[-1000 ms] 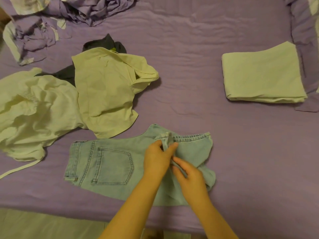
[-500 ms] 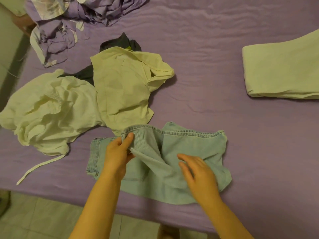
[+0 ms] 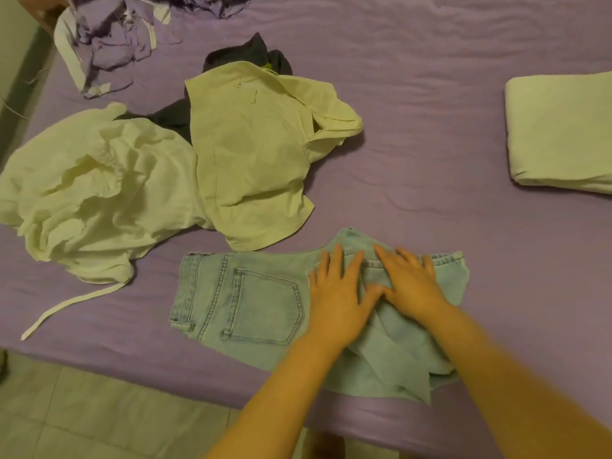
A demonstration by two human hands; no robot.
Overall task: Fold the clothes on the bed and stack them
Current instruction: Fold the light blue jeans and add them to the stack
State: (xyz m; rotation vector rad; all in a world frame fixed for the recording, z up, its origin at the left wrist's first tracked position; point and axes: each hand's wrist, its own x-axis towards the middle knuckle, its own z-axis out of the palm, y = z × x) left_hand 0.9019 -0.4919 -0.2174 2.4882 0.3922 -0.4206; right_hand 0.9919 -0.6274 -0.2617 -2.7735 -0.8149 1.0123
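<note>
Both hands, left hand and right hand, press flat-fingered on the denim shorts; one folded piece done, shirts waiting.

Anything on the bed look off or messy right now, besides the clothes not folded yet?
Nothing damaged or spilled. The denim shorts lie skewed, with one leg bunched and hanging over the bed's near edge. Both hands, left hand and right hand, press flat on them. A loose strap trails from the crumpled pale garment.
</note>
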